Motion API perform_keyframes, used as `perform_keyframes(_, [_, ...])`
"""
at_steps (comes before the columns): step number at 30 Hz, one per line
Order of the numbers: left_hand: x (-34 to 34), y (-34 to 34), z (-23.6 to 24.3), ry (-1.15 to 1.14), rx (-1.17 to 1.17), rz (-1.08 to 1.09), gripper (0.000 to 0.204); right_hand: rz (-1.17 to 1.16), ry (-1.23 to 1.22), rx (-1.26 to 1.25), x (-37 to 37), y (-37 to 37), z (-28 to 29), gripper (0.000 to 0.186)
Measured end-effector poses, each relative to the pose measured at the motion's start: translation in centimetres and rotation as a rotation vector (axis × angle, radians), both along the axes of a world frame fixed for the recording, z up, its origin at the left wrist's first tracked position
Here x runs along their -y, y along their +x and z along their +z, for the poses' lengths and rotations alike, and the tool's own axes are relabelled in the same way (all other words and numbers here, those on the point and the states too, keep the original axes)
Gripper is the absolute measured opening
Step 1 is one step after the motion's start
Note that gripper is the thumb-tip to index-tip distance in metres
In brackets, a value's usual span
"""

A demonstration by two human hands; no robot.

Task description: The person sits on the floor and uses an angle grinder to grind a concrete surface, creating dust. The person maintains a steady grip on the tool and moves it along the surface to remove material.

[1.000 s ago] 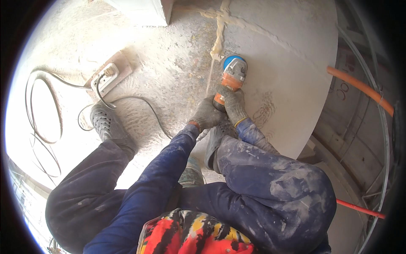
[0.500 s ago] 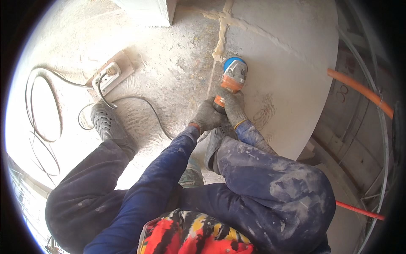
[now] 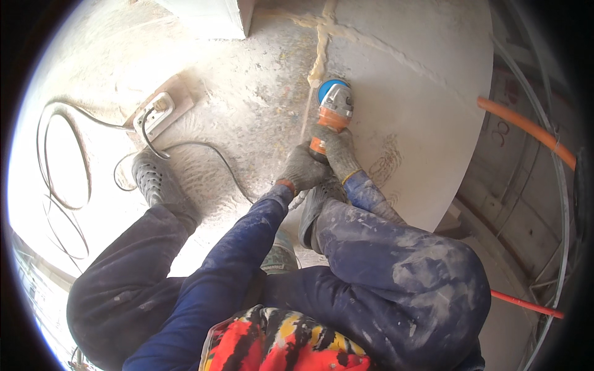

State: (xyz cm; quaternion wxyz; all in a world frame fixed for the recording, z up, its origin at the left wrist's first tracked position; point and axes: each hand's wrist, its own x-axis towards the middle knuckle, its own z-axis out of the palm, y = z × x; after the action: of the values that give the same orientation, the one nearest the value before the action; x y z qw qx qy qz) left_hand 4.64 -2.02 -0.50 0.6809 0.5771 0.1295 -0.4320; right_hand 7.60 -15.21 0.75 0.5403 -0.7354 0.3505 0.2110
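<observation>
Ahead of the person's bent knees, near the upper middle of the view, an angle grinder lies above a pale surface with its head pointing away from the body. Its long axis runs up the view, leaning slightly right, from the dark rear end between the hands to the blue disc at the far end. The right hand, in a grey knit glove with a yellow cuff edge, has its grip clamped round the orange body; the left hand, gloved likewise, has its grip closed at the rear end, its fingers partly hidden. Whether the disc touches the surface cannot be told. Just beyond the disc's left rim ends a raised, lumpy cream seam, which crosses another farther up. To the right, smooth off-white surface lies bare up to a long edge that the lens bends, broken only by a swirled, scuffed patch. To the left, rough, speckled ground opens toward a white socket strip on a flat board, with a thin black cable curving nearby. Behind the hands, the grey perforated right shoe sits close, leaving little room there.
</observation>
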Motion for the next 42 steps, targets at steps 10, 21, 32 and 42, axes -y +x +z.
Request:
perform_keyframes(10, [0.9,0.6,1.7,0.115,0.072,-0.078,0.058,-0.075,-0.02,0.017,2.2,-0.5,0.1,0.045])
perform_keyframes(21, [0.1,0.1,0.1,0.023,0.019,-0.048,0.055,0.006,-0.011,0.001,0.9,-0.1,-0.2,0.049])
perform_keyframes(32, [-0.1,0.6,0.7,0.064,-0.04,-0.048,0.053,-0.034,-0.002,-0.017,0.4,0.0,-0.3,0.044])
perform_keyframes(42, [-0.4,-0.1,0.9,0.127,0.056,-0.02,0.056,-0.049,0.037,-0.005,-0.5,0.1,0.0,0.043])
